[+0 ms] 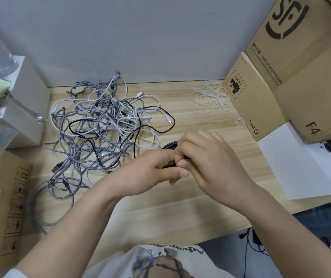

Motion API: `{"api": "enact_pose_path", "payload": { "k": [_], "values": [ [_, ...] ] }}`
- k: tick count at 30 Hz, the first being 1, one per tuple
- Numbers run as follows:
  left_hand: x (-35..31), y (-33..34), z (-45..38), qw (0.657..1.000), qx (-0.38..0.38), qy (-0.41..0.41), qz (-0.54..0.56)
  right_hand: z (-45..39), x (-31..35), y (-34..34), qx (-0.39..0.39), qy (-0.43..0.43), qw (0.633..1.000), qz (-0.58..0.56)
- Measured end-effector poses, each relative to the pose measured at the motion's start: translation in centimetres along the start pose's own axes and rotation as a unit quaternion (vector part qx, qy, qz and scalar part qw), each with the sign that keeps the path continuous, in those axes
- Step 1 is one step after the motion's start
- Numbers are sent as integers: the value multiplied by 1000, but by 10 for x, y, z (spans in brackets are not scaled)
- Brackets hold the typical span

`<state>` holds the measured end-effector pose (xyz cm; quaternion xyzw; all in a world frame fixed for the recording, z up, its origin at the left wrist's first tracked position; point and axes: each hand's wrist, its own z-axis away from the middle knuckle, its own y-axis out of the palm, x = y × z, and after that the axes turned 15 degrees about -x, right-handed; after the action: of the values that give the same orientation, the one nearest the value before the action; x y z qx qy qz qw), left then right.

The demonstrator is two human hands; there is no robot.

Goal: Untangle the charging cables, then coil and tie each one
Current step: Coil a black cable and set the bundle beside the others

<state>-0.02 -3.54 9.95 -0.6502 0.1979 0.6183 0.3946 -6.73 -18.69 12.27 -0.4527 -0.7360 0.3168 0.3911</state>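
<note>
A black cable coil sits between both hands above the middle of the wooden desk, mostly hidden, with only a dark arc showing past the knuckles and a short black stretch between the fingertips; its long axis cannot be told. The left hand comes in from the lower left with fingers curled and thumb pressed against the black strand, pinching it. The right hand comes from the lower right, its fingers bent over the same bundle and meeting the left fingertips, so both hands hold the coil. Just to the left lies the tangled heap of cables, spread across the left half of the desk: grey braided ones, white ones and one loose black cable looping through them toward the hands; the separate cables are too knotted to count. At the far right of the desk, against a small Pico carton, lies a loose pile of white cable ties. Behind that carton stands a larger SF Express box, making two cartons on the right, with a white sheet at their foot. A grey wall backs the desk, white boxes stand at the left, and a third brown carton sits lower left.
</note>
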Motion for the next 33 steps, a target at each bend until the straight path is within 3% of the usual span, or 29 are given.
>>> {"api": "enact_pose_path", "payload": {
  "k": [3,5,7,9,12,15,19,22,24,27,29,33],
  "values": [
    [-6,8,-2,1000,-12,-8,-27,-5,20,3,-44,31,989,-137],
    [-9,21,3,996,24,-15,-89,-9,36,8,-76,23,979,-189],
    [-6,30,15,991,5,28,-130,-12,42,11,-100,53,968,-226],
    [-18,35,10,994,-21,71,-82,-12,39,12,-123,126,944,-279],
    [-5,38,-3,999,23,-11,-23,-12,30,14,-119,187,922,-317],
    [8,35,-9,991,61,-78,88,-4,8,14,-42,247,920,-302],
    [18,20,-15,968,84,-141,188,28,-27,8,75,361,828,-421],
    [24,21,-24,947,57,-196,248,52,-36,11,61,387,803,-450],
    [27,27,-31,939,25,-221,261,62,-40,19,24,420,804,-420],
    [36,41,-42,921,-82,-260,278,72,-48,32,-34,497,781,-377],
    [50,51,-56,917,-128,-278,256,75,-57,42,-57,548,755,-355],
    [84,83,-94,958,-103,-265,29,86,-78,75,-88,641,700,-302]
  ]
}}
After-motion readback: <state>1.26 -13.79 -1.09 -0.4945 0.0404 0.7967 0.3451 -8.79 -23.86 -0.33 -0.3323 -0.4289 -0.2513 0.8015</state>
